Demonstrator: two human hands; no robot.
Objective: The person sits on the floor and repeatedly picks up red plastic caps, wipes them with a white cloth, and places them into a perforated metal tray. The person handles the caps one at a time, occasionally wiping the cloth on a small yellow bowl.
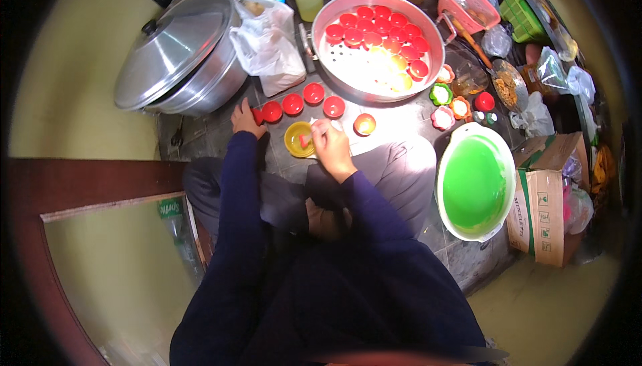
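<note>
On the floor in front of me, my left hand [245,120] is closed on a small red cup [257,116], tilted on its side at the left end of a row of similar cups. Beside it stand more red cups [292,104], upright, and one [364,124] sits right of my other hand. My right hand [332,148] pinches a small red-headed brush [305,140], its head down inside a yellow bowl [293,145]. The fingers hide most of its handle. Something white shows under that hand.
Ahead is a round steamer tray [322,58] with many red cups. A large lidded pot [200,78] and white plastic bag [269,48] stand left. To the right are a basin of green batter [445,205], flower-shaped moulds [441,94], a ladle [509,88] and a cardboard box [535,215].
</note>
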